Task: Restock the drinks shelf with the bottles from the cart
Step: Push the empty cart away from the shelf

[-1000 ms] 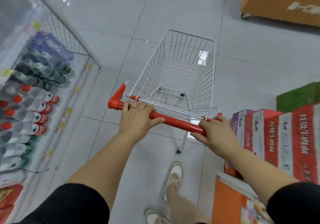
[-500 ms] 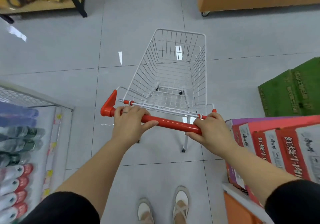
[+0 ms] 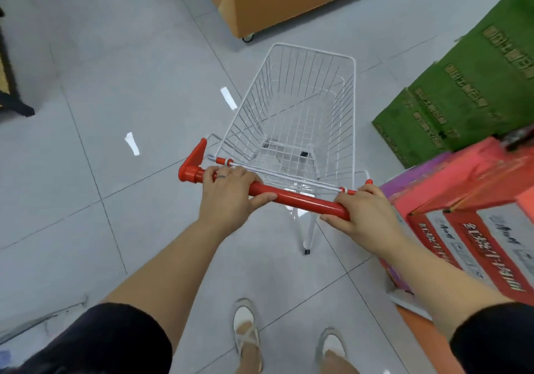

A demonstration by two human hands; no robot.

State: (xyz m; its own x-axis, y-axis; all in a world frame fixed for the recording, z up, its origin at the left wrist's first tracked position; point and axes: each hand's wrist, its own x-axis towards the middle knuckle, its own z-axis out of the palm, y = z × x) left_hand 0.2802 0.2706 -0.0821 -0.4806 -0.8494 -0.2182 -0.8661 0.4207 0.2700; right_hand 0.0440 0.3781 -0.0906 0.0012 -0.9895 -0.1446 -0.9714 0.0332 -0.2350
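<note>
Gripping the red handle (image 3: pixel 300 200) of the white wire cart (image 3: pixel 310 50) with left hand (image 3: pixel 228 197) and right hand (image 3: pixel 364 214), fingers (image 3: pixel 231 171) wrapping it, just beside red cartons (image 3: pixel 462 197).

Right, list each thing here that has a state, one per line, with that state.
cart: upright on the floor, basket empty, no bottles in it
handle: gripped near both ends
left hand: curled round the handle near its left end
right hand: curled round the handle's right end
green cartons: closed, stacked at the right
red cartons: packed side by side at the right
</note>
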